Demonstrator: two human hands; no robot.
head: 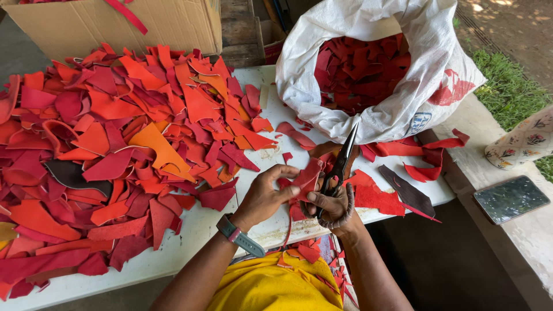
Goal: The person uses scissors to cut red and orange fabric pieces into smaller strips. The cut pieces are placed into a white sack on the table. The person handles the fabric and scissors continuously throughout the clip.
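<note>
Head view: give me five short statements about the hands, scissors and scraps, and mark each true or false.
1. The right hand holds black scissors. True.
2. The left hand grips a red scrap. True.
3. The white sack holds blue scraps. False: its scraps are red.
4. The big scrap pile lies on the person's right. False: it lies on their left, on the white table.
5. The left wrist wears a watch. True.
</note>
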